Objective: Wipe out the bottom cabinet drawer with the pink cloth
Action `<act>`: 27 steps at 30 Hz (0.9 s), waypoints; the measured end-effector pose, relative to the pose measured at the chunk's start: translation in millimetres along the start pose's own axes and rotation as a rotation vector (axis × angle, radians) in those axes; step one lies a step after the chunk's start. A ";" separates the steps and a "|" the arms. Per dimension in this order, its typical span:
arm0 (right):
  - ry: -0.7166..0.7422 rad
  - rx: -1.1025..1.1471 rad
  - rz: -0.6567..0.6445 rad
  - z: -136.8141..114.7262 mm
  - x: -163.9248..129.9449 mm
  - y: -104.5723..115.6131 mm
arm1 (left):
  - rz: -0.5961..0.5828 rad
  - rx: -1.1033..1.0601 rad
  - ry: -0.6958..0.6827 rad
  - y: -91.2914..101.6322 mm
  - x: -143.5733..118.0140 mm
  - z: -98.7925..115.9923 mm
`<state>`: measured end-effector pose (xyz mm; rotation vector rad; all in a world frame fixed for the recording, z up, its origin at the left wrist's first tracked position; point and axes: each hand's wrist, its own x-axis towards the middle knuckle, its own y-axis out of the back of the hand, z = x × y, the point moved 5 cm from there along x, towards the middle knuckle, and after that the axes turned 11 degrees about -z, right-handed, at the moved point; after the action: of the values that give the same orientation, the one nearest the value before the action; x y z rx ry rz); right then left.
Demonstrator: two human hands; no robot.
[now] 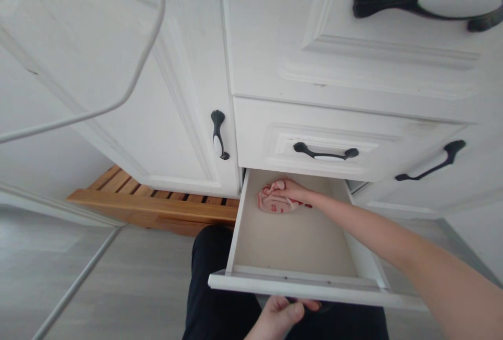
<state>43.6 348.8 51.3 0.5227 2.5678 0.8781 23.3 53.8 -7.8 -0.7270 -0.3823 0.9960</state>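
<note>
A white bottom drawer (298, 282) stands pulled out toward me, its pale inside bare apart from a cloth. My right hand (293, 190) reaches deep into it and presses a crumpled pink and red cloth (272, 203) against the drawer floor near the back. My left hand (281, 315) is under the drawer's front panel, fingers curled at its lower edge, where a dark handle is mostly hidden.
Above the drawer are closed white drawers with black handles (325, 152) and a cabinet door with a black handle (218, 134) to the left. A wooden slatted rack (153, 201) lies on the grey floor at left. My dark-trousered legs (220, 287) are below the drawer.
</note>
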 end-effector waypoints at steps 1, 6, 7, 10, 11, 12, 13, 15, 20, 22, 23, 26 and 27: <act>0.002 -0.016 -0.013 0.0 2.0 -1.3 | 0.008 -0.004 -0.001 0.1 0.0 -0.5; -0.074 -0.214 0.026 -0.5 11.1 0.3 | 0.041 -0.012 0.030 -0.2 -0.3 -2.0; -0.089 -0.260 0.042 -1.4 12.1 2.2 | 0.051 -0.008 0.032 -0.6 -0.5 -1.1; -0.103 -0.373 0.073 -6.2 11.3 5.4 | 0.088 0.016 0.040 -2.3 -1.5 2.1; -0.099 -0.401 0.077 -8.4 9.3 4.4 | 0.101 0.027 0.046 -2.6 -1.9 2.9; -0.096 -0.426 0.081 -10.8 6.3 2.1 | 0.111 0.040 0.050 -3.0 -2.3 3.7; -0.097 -0.449 0.088 -13.1 2.0 -1.4 | 0.119 0.057 0.052 -3.3 -2.7 4.6; -0.110 -0.484 0.106 -17.5 -10.9 -10.9 | 0.121 0.082 0.048 -4.6 -3.4 7.1; 0.026 -0.739 0.106 -43.7 -60.6 -34.3 | 0.126 0.062 0.082 -9.7 -6.3 13.1; 0.099 -0.820 0.114 -57.9 -80.9 -36.5 | 0.140 0.059 0.093 -10.9 -7.4 14.6; 0.113 -0.823 0.121 -64.2 -89.8 -35.8 | 0.142 0.058 0.092 -11.3 -7.6 15.1; 0.129 -0.779 0.129 -80.5 -110.3 -32.4 | 0.141 0.050 0.090 -11.4 -7.5 14.2; 0.136 -0.760 0.121 -85.2 -115.2 -32.2 | 0.141 0.051 0.093 -11.3 -7.5 13.6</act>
<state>96.5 229.9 119.4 0.3855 2.0804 1.8528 18.4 48.6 10.0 -0.7592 -0.2259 1.0961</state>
